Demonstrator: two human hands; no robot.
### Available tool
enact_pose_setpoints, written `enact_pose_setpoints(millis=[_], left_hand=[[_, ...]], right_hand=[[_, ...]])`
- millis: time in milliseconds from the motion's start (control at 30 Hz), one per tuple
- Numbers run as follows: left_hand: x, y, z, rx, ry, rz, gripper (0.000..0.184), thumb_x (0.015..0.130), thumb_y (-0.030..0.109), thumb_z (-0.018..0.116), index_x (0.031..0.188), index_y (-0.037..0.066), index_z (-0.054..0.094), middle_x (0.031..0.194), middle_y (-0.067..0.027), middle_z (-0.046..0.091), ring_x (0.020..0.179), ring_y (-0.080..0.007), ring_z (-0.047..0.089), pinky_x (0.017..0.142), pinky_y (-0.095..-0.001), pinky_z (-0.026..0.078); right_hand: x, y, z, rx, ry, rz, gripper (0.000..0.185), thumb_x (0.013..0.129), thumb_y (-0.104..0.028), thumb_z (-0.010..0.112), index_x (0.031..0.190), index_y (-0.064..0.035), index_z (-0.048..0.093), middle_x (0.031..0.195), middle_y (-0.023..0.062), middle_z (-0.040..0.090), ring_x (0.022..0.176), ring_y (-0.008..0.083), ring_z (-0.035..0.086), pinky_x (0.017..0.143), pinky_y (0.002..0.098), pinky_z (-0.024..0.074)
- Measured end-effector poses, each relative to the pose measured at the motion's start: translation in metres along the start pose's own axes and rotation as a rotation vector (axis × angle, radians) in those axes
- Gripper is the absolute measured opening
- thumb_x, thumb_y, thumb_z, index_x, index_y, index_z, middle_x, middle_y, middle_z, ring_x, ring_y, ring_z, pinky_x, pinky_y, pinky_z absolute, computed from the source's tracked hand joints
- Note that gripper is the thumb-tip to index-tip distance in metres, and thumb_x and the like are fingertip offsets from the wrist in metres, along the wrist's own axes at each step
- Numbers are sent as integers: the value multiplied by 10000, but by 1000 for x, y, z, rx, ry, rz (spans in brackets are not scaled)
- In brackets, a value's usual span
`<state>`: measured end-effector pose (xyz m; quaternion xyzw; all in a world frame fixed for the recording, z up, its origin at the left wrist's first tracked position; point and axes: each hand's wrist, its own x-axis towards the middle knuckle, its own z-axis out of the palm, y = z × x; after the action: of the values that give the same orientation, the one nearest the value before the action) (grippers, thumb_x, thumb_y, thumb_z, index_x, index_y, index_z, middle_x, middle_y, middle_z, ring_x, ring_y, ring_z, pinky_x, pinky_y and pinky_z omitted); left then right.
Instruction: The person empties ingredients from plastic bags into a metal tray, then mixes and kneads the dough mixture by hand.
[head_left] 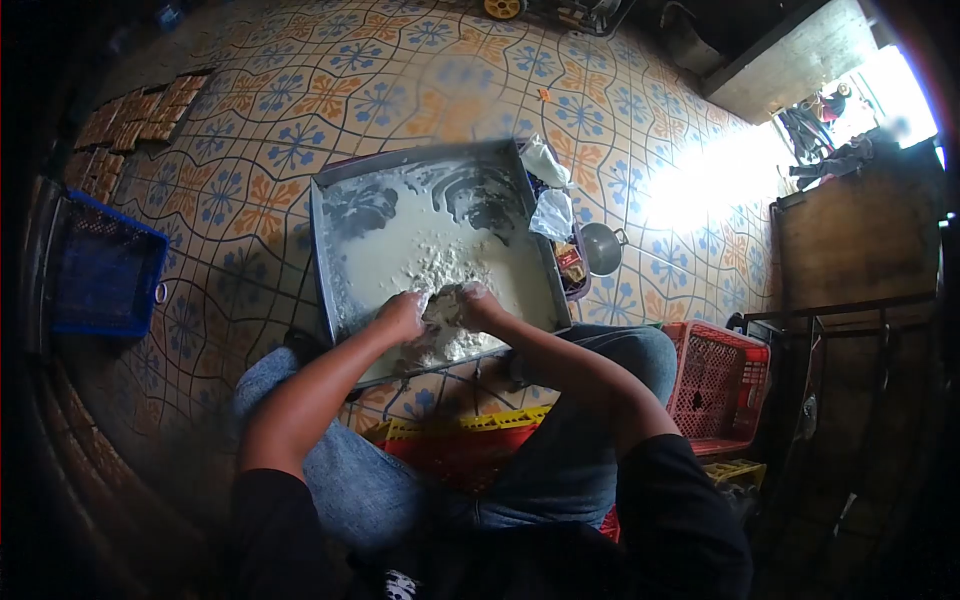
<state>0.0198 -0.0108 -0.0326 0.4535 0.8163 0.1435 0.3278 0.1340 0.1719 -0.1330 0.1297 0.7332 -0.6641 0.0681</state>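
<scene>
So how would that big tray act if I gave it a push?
The tray would probably feel heavy, since white liquid spreads across much of it, with clumps piled in. The liquid looks runny enough to slosh. The straight walls look stiff, so I'd expect little flexing.

Patterned tile floor [260,110], bright daylight at right.

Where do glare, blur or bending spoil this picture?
Head view only: glare whitens the tiled floor at right; a hazy smudge blurs tiles beyond the metal tray; straight lines bow toward the edges; dark corners hide detail.
</scene>
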Motion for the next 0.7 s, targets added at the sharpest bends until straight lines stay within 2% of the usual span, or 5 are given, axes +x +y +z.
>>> enact_pose_setpoints(millis=[133, 400, 533, 600, 700], left_hand=[[2, -3, -21, -78, 8, -27, 591, 674, 114, 653, 1235, -28, 531, 1183, -248, 576, 1110, -355, 557, 964, -378, 439], [-7, -4, -66, -125, 222, 29, 453, 639, 153, 661, 1089, 112, 628, 1094, -170, 629, 1008, -352, 596, 879, -401, 479], [-19, 10, -55, -49, 184, 228, 583, 645, 295, 716, 1187, 123, 588, 1239, -182, 541, 1125, -340, 535, 968, -405, 439], [-25, 21, -36, 130, 81, 138, 784, 628, 371, 749, 1311, 94, 481, 1307, -207, 473, 1177, -354, 490, 1000, -415, 411], [-20, 11, 7, 332, 71, 62, 869, 634, 417, 766, 1362, 88, 422, 1302, -257, 458, 1184, -382, 473, 1005, -430, 398]], right_hand=[[-15, -85, -26, -722, -7, -63, 331, 746, -241, 734, 984, -24, 658, 886, 110, 678, 787, 176, 642, 717, 335, 516], [-43, -127, -11, -945, -171, -398, 163, 670, -139, 651, 789, -28, 644, 781, 189, 625, 774, 367, 615, 691, 434, 503], [-34, -118, -24, -890, 199, -157, 139, 690, -184, 632, 693, -47, 616, 682, 153, 606, 665, 367, 601, 621, 460, 493], [-36, -116, -39, -1104, -7, -130, 259, 842, -175, 555, 1065, -78, 644, 863, 189, 643, 808, 349, 628, 725, 432, 506], [-40, -80, -16, -837, 132, -262, 280, 752, -311, 651, 865, -55, 664, 821, 178, 644, 797, 353, 624, 713, 429, 504]])
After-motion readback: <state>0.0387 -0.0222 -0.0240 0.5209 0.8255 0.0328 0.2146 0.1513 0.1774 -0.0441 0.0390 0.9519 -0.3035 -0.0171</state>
